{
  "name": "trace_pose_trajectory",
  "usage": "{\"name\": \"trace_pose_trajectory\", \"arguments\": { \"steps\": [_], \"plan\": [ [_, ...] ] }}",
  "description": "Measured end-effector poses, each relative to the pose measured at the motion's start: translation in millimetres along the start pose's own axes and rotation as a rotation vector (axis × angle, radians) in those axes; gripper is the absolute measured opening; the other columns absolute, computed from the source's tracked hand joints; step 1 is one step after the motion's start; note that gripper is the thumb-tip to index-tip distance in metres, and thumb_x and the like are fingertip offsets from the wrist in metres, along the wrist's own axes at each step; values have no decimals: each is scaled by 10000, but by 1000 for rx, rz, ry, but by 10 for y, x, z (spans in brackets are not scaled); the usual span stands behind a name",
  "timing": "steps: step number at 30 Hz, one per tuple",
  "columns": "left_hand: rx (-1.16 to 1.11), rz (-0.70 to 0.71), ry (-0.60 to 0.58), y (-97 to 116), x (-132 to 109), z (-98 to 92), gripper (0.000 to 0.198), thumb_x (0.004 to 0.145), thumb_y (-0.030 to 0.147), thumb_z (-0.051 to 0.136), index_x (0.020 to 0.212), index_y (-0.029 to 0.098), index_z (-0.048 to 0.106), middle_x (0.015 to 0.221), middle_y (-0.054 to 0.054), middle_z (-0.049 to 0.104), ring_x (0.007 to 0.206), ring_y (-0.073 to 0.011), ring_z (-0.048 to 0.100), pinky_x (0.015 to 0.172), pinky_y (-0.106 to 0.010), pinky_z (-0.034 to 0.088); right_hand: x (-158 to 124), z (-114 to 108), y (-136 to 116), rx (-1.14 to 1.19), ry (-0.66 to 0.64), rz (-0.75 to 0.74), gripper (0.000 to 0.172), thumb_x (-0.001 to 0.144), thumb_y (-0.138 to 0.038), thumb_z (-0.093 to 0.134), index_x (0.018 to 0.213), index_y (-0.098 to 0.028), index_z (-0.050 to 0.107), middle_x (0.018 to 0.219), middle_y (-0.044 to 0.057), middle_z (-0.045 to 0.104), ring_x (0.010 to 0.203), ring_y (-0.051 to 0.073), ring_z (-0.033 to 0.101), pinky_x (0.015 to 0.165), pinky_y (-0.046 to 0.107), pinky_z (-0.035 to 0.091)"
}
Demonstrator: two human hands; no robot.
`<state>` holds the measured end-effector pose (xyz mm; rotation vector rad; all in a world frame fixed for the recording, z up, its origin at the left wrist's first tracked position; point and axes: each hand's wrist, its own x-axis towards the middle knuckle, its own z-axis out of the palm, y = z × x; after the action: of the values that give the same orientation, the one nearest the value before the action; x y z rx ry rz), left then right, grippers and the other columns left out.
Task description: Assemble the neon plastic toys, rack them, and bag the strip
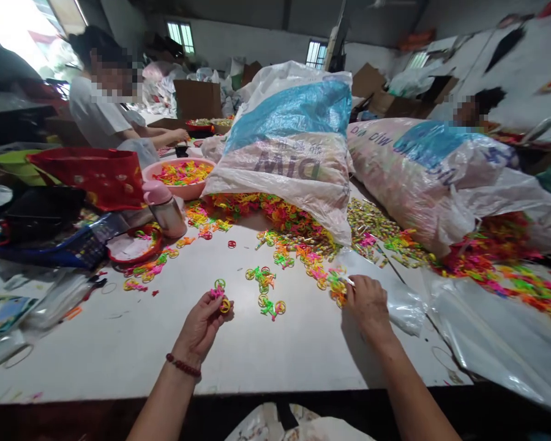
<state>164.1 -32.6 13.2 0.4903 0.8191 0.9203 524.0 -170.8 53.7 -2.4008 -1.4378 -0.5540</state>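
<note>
My left hand (206, 321), a beaded bracelet at its wrist, pinches a small plastic toy bicycle (219, 296) with a pink body and green and yellow wheels. At the edge of a heap of bright plastic pieces (319, 266), my right hand (368, 304) has its fingers bent down and drawn together. A whitish bit shows by its fingertips, but what they grip is too small to make out. Between the hands, several loose toy bicycles (269, 294) in green, orange and yellow lie on the white table (294, 355).
A large woven sack (287, 122) spills pieces onto the table, and a second sack (404, 177) lies right of it. Clear plastic bags (496, 337) cover the right side. Left stand a pink-lidded bottle (165, 211), a pink basin (149, 171) and a red bag (89, 177). Two other people sit beyond.
</note>
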Motion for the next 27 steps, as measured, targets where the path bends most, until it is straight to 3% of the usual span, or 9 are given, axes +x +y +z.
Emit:
{"name": "trace_pose_trajectory", "arguments": {
  "steps": [2,4,6,9,13,17,21,24,27],
  "plan": [
    [-6,-2,1,-1,3,7,210,739,103,737,903,148,614,839,-34,660,783,-172,682,702,-311,586,15,-36,98,-43,38,8,247,915,-252,492,1075,-133,637,1115,156,642,989,288,519,807,385,364],
    [-10,-6,16,-1,2,12,199,741,96,730,905,136,623,851,-44,663,771,-168,679,699,-311,586,165,-5,-23,18,24,-68,273,918,-253,488,1119,-136,632,1165,148,630,1024,279,509,845,378,367],
    [-8,-5,35,-1,-4,15,181,748,98,721,905,120,634,859,-56,665,762,-168,677,694,-314,588,416,79,-288,104,-67,-182,265,922,-242,480,1108,-155,648,1137,128,643,1018,259,510,870,363,363],
    [-10,7,55,0,-16,20,159,753,115,718,892,115,640,837,-59,665,756,-178,680,680,-325,589,852,269,-739,122,-308,-298,242,909,-199,481,1042,-188,683,1073,112,651,1007,248,492,878,353,349],
    [-16,25,33,1,-22,23,165,729,126,745,840,130,623,788,-39,662,760,-192,687,682,-332,586,1242,561,-1176,132,-364,-276,209,884,-189,513,965,-156,703,1092,170,622,1038,287,469,863,385,344],
    [-10,22,33,-4,-20,10,172,716,127,757,820,127,619,773,-39,666,761,-190,689,697,-324,582,1166,719,-1502,186,-410,-256,133,837,-154,557,862,-135,686,990,170,631,1000,295,486,866,402,347],
    [2,20,27,-5,-16,-1,166,721,139,755,825,128,625,773,-44,672,754,-183,681,702,-336,583,866,705,-1702,301,-401,-252,179,878,-158,490,1003,-161,618,1012,109,626,942,228,507,855,330,369],
    [13,23,-7,1,-19,5,166,728,147,752,842,125,633,800,-55,681,763,-176,676,713,-341,586,859,682,-1635,361,-360,-154,242,923,-147,373,1087,-152,551,1067,112,607,948,206,514,830,289,384],
    [11,16,-15,6,-27,18,162,739,163,748,847,124,634,806,-57,684,751,-163,671,711,-328,587,1104,713,-1450,380,-333,-9,299,954,-189,299,1162,-123,504,1077,135,610,919,208,538,767,280,401]
  ]
}}
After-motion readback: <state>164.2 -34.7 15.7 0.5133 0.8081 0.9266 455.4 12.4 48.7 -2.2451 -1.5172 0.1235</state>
